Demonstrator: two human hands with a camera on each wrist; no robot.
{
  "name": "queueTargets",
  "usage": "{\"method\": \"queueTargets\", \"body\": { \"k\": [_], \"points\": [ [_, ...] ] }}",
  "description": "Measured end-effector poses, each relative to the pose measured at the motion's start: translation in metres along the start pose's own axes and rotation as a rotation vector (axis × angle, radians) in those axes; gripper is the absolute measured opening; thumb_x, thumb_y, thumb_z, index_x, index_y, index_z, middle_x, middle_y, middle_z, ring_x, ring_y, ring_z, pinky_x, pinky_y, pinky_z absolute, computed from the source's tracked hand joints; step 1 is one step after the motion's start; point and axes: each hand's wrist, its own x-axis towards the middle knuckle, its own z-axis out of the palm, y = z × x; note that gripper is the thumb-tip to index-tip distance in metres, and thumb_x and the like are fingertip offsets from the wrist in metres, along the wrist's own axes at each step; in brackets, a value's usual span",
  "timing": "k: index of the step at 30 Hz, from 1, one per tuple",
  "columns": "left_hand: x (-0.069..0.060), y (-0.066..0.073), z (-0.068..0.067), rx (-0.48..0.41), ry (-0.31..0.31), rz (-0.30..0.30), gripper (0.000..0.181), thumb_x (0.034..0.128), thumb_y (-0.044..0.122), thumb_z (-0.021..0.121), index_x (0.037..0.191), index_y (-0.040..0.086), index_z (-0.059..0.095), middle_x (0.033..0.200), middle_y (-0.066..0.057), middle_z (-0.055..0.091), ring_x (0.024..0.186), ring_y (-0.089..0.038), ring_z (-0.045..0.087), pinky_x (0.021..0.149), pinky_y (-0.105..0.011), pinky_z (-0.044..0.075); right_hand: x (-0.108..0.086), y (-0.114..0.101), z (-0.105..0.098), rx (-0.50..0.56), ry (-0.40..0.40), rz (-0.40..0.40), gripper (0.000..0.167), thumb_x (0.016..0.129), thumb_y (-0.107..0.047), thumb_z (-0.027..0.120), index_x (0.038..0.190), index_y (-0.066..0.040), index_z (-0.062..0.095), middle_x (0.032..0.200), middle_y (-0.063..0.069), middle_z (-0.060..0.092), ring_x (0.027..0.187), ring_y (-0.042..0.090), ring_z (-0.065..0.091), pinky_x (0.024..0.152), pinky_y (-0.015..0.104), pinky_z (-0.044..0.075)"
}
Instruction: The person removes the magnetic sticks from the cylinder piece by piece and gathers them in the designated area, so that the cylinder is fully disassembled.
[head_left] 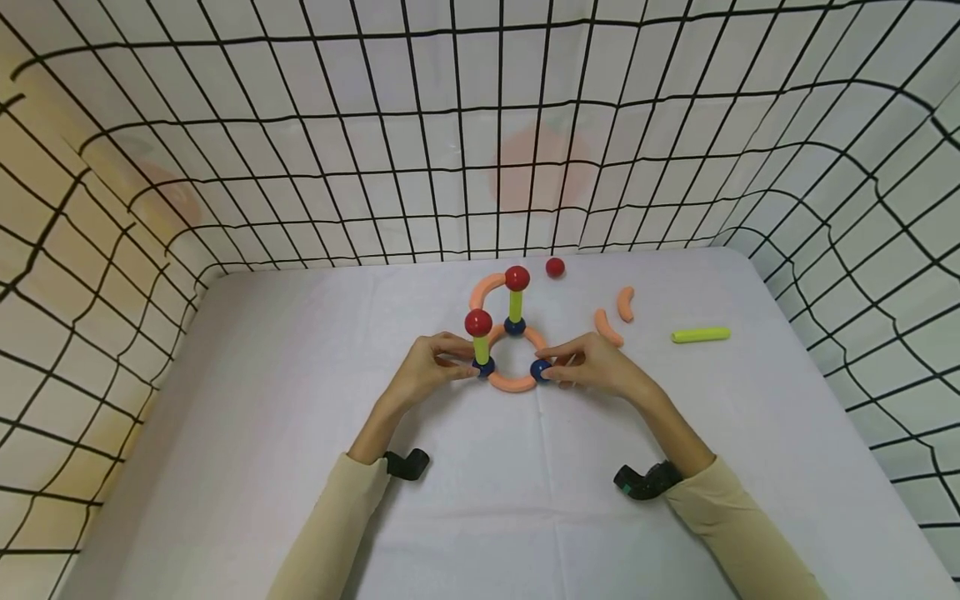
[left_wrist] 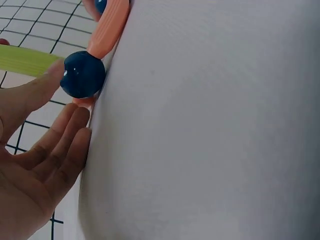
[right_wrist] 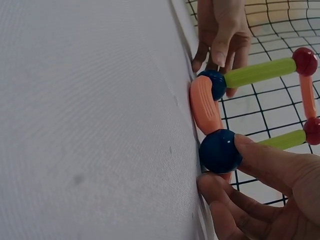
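Three blue balls and curved orange pieces form a ring flat on the table. Green rods (head_left: 515,306) stand upright on two of the balls, topped by red balls (head_left: 517,277) that an orange arc (head_left: 486,287) links. My left hand (head_left: 431,365) holds the left blue ball (head_left: 483,367); in the left wrist view its thumb is against the ball (left_wrist: 83,74) and its fingers lie below. My right hand (head_left: 592,364) pinches the right blue ball (head_left: 540,370), which bears no rod. The right wrist view shows thumb and fingers on that ball (right_wrist: 220,151).
A loose red ball (head_left: 555,267) lies behind the ring. Two curved orange pieces (head_left: 626,304) and a green rod (head_left: 701,335) lie to the right on the white-covered table (head_left: 262,400). Black wire mesh (head_left: 427,108) stands along the back and sides.
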Motion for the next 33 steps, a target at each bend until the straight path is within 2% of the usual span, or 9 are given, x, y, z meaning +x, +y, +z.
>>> {"method": "queueTargets", "body": {
  "k": [6, 16, 23, 28, 33],
  "points": [
    [0.001, 0.000, 0.002, 0.052, 0.015, 0.012, 0.032, 0.0855, 0.000, 0.082, 0.117, -0.002, 0.077, 0.115, -0.019, 0.071, 0.108, -0.034, 0.073, 0.096, -0.045, 0.061, -0.001, -0.003, 0.001, -0.025, 0.015, 0.014, 0.038, 0.093, -0.020, 0.079, 0.128, -0.008, 0.074, 0.085, 0.009, 0.077, 0.068, 0.019, 0.063, 0.055, 0.020, 0.047],
    [0.001, 0.000, 0.002, 0.102, 0.026, -0.007, 0.025, 0.0857, 0.002, 0.083, 0.110, -0.001, 0.080, 0.110, -0.016, 0.074, 0.105, -0.028, 0.070, 0.092, -0.038, 0.062, -0.001, -0.002, 0.002, -0.032, 0.022, 0.015, 0.038, 0.092, -0.019, 0.080, 0.127, -0.006, 0.074, 0.086, 0.011, 0.075, 0.065, 0.017, 0.061, 0.054, 0.020, 0.047],
    [-0.002, 0.000, 0.005, 0.084, 0.001, 0.014, 0.024, 0.0857, 0.003, 0.083, 0.110, 0.001, 0.080, 0.105, -0.016, 0.078, 0.095, -0.021, 0.070, 0.078, -0.020, 0.056, -0.001, 0.000, -0.001, -0.067, 0.051, 0.028, 0.037, 0.094, -0.019, 0.078, 0.128, -0.006, 0.074, 0.097, 0.011, 0.074, 0.075, 0.019, 0.065, 0.060, 0.022, 0.053],
    [-0.006, 0.003, 0.009, 0.099, -0.023, 0.030, 0.026, 0.0852, 0.004, 0.084, 0.111, 0.001, 0.080, 0.103, -0.015, 0.078, 0.086, -0.015, 0.069, 0.074, -0.020, 0.056, -0.001, 0.001, -0.005, -0.093, 0.083, 0.033, 0.036, 0.095, -0.018, 0.077, 0.129, -0.009, 0.073, 0.105, 0.013, 0.074, 0.087, 0.021, 0.065, 0.067, 0.025, 0.054],
    [-0.012, 0.007, 0.013, 0.113, -0.070, 0.028, 0.031, 0.0852, 0.003, 0.083, 0.116, 0.000, 0.078, 0.107, -0.015, 0.077, 0.085, -0.015, 0.070, 0.076, -0.020, 0.057, -0.002, 0.003, -0.008, -0.124, 0.102, 0.015, 0.035, 0.096, -0.018, 0.075, 0.131, -0.012, 0.073, 0.111, 0.013, 0.075, 0.100, 0.026, 0.069, 0.076, 0.029, 0.054]
  ]
}}
